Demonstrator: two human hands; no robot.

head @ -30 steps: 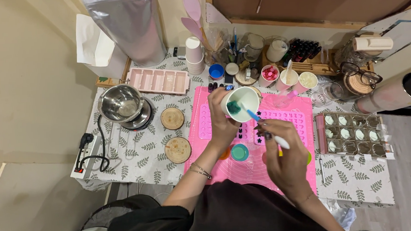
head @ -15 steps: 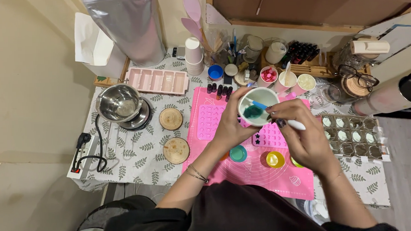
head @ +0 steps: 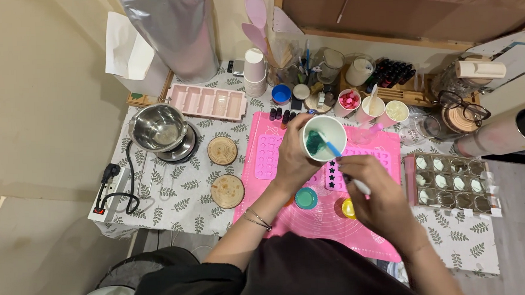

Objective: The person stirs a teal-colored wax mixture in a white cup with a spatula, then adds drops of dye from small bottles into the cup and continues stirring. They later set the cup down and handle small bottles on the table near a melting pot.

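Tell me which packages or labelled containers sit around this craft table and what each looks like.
Silver foil bag: tall, shiny, standing at the back left.
White paper bag: left of the foil bag, against the wall.
Small dark bottles: rows in a wooden tray, back right; labels too small to make out.

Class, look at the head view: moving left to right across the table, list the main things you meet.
Power strip → steel bowl → wooden coasters → left hand → white cup → right hand → clear mould tray.
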